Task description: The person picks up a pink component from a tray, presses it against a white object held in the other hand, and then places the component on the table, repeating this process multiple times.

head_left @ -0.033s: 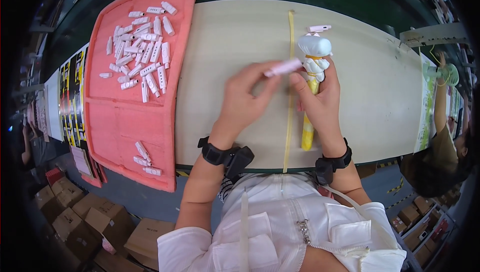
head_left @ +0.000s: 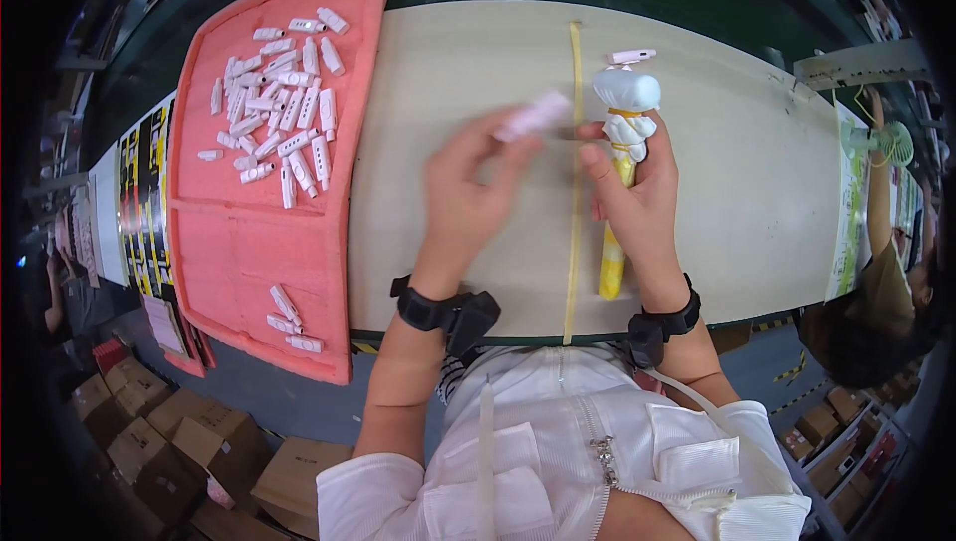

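In my left hand [head_left: 468, 192] is a small pale pink plastic piece [head_left: 535, 115], pinched between thumb and fingers and blurred by motion. My right hand [head_left: 642, 182] grips a wand-like stick with a yellow handle [head_left: 612, 264], a white sculpted middle and a rounded pale blue top [head_left: 625, 91]. Its thumb lies along the near side of the white part, and fingertips show on the left of the stick. The pink piece is apart from the stick, to its left. Just beyond the blue top lies another pale pink piece [head_left: 633, 56].
A pink foam tray [head_left: 259, 252] lies left on the beige table [head_left: 468, 43], with many pale pieces [head_left: 289, 108] heaped in its far part and several [head_left: 287, 320] near its front. A yellow tape line [head_left: 574, 242] crosses the table. Cardboard boxes [head_left: 214, 441] stand lower left; another person [head_left: 856, 322] is at right.
My left hand has drawn back to the left, away from the stick, with the pink piece still in it and now tilted more. My right hand and the stick have stayed put.
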The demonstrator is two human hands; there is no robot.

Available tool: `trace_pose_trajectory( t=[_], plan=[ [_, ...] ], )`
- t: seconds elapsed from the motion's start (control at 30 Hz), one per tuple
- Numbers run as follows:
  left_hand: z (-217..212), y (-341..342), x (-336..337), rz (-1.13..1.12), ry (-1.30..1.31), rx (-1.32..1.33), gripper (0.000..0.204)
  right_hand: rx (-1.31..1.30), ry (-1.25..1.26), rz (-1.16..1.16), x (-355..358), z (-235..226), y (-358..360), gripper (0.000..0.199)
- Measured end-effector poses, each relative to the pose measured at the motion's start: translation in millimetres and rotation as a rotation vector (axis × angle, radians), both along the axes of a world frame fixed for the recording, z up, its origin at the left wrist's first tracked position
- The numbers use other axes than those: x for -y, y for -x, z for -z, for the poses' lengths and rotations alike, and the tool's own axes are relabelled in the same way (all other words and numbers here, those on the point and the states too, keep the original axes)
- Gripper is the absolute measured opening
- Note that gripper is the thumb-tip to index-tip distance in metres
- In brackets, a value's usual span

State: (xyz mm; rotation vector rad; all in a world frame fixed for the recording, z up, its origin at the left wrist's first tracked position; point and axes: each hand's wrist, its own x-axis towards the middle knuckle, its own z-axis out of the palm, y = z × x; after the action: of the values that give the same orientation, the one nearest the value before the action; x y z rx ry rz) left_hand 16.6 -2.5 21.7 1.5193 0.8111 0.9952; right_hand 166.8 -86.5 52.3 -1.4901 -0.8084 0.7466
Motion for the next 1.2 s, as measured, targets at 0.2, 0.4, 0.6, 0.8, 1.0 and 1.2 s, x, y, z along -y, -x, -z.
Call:
trace_pose_trajectory(
  t=[0.2, 0.4, 0.6, 0.8, 1.0, 1.2],
  plan=[
    [6, 37, -49, -0.512, 0.276, 0.588, 0.031, -0.179, -0.076, 0.235, -1, -9, -15, 0.036],
    [-3, -9, -57, -0.092, 0.006, -0.059, 0.02, -0.223, -0.087, 0.306, -1, -7, -23, 0.028],
    [-16, -129, -86, 0.22, -0.581, -0.308, 0.025, -0.251, -0.124, 0.304, -1, -12, -16, 0.026],
    [-18, -178, -102, 0.335, -0.731, -0.743, 0.026, -0.271, -0.13, 0.348, -2, -11, -22, 0.026],
    [-31, -73, -84, 0.221, -0.225, -0.219, 0.022, -0.203, -0.017, 0.151, 5, -14, -27, 0.028],
    [11, -13, -21, 0.018, -0.102, -0.13, 0.022, -0.09, 0.174, -0.23, 14, -14, 0, 0.041]
  ],
)
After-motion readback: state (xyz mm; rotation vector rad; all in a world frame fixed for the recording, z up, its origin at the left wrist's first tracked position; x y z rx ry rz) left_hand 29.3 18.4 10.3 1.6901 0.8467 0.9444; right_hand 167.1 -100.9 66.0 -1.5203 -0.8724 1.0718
